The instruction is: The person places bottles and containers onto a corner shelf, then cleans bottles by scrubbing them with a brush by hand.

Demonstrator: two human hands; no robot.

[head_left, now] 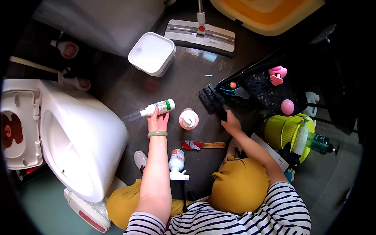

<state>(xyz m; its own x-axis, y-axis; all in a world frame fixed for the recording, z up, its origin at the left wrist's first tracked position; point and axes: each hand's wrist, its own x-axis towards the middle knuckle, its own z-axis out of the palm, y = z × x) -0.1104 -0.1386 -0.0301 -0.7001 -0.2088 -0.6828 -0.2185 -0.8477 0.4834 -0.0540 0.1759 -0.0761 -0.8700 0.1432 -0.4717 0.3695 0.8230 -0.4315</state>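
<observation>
My left hand (pixel 158 121), with a green bangle at the wrist, is closed around a small white bottle with a green band (pixel 164 106), which lies sideways just above the dark floor. My right hand (pixel 232 123) grips the handle of a black brush-like tool (pixel 212 98). Between my hands stands a pump bottle (pixel 188 119), seen from above. Below it lies a wooden-handled brush (pixel 203 145) with red and grey bristles. Nearer my body is a spray bottle (pixel 177 160) with a white trigger head.
A white toilet (pixel 84 137) fills the left side. A lidded white tub (pixel 152 53) and a flat mop head (pixel 200 35) are further ahead. On the right are a black speckled surface (pixel 262 88) with pink items and a lime-green bucket (pixel 279 131).
</observation>
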